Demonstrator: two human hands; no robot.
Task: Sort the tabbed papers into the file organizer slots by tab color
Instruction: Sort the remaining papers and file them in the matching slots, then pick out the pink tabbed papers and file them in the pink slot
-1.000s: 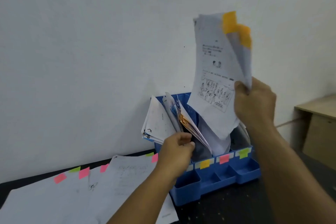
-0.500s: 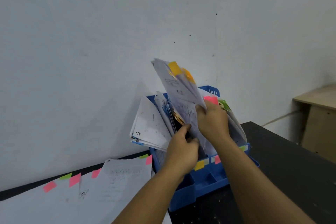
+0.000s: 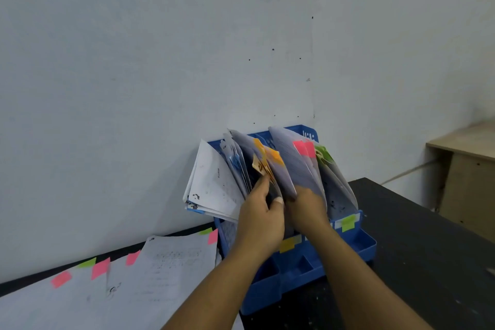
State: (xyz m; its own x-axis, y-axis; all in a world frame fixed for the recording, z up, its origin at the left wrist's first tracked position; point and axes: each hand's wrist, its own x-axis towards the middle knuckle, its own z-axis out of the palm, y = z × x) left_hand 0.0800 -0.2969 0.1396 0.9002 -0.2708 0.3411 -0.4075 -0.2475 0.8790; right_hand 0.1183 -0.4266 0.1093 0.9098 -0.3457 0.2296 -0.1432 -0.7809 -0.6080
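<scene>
Orange-tabbed papers (image 3: 270,166) now stand down inside the blue file organizer (image 3: 316,268); a second ago I held them high above it in my right hand (image 3: 305,206), so this batch is all but filed. My right fingers are curled around their lower edge, seating them in the slot marked by the yellow label (image 3: 287,245). My left hand (image 3: 261,218) has its fingers (image 3: 263,185) pressed against the neighbouring sheets, holding the gap apart as it did before.

Further out, the organizer's slots hold blue-marked papers (image 3: 235,163) to the left, then pink-tabbed papers (image 3: 304,148) and green-tabbed papers (image 3: 324,154) to the right. A white bundle (image 3: 211,187) leans out of its left end.

On the table (image 3: 417,236) to the left lies the unsorted stack (image 3: 150,270), with pink and green tabs showing, so I judge more rounds remain.
</scene>
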